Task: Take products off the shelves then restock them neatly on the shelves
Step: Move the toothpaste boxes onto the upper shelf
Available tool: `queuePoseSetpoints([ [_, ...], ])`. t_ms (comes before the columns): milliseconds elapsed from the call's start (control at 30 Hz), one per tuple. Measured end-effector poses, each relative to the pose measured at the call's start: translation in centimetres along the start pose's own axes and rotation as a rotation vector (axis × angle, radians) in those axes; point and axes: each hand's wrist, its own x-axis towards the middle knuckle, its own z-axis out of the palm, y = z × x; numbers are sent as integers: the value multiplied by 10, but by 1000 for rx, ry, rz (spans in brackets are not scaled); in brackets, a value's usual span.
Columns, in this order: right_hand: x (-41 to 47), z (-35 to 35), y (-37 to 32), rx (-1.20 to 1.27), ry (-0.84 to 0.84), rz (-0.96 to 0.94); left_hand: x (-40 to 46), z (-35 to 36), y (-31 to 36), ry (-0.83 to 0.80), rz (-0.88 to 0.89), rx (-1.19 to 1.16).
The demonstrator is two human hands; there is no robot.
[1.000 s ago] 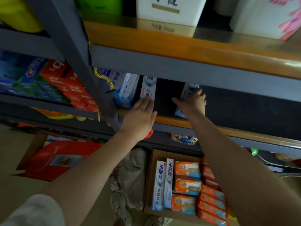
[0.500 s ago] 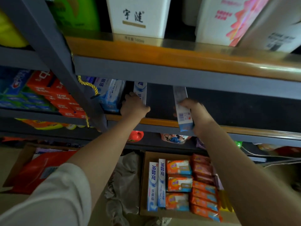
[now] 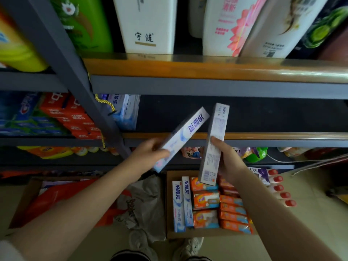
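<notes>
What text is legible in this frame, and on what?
"宇涟": white bottle on the top shelf.
"冷酸灵": toothpaste box in the left hand.
"冷酸灵", "抗敏感": toothpaste boxes in the cardboard box on the floor.
Fine print on the box in the right hand, the other bottles and the red boxes: too blurred.

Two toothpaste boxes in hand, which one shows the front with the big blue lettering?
The box in the left hand, the tilted toothpaste box. The right hand holds its upright box showing only small print.
</notes>
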Motion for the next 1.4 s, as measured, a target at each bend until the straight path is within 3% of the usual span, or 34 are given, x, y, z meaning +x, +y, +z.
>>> queuePoseSetpoints([
  [100,-9,-1,12,-42,-116,-87,-25,-6,-23,-281,-171,-439],
  [233,-23,6,31,-299,-197,-207,-29,-6,-29,-583,-199,-499],
  [400,-39,17,60,-413,-150,-278,-20,1,-31,-624,-287,-602],
  [567,-46,4,82,-712,104,-419,-22,4,-44,-759,-165,-500],
  [633,-46,-7,90,-823,187,-478,-13,4,-55,-708,-107,-323],
  [700,-48,-18,95,-890,254,-575,-3,4,-65,-553,-18,-87],
  [767,-50,-28,99,-954,289,-665,0,8,-72,-383,128,113],
  [867,-51,-46,102,-1102,275,-740,-3,12,-77,-162,403,234],
  [967,-51,-65,102,-1220,256,-712,-4,18,-86,-100,741,485],
  [1033,-51,-77,99,-1217,223,-705,-7,27,-95,-75,807,616],
  [1133,-47,-95,97,-1058,170,-681,-18,47,-94,-28,701,550],
  [1300,-47,-108,95,-501,38,-261,-35,82,-92,-117,299,204],
  [1400,-46,-110,100,-258,-19,-90,-52,105,-90,-145,74,-157],
])
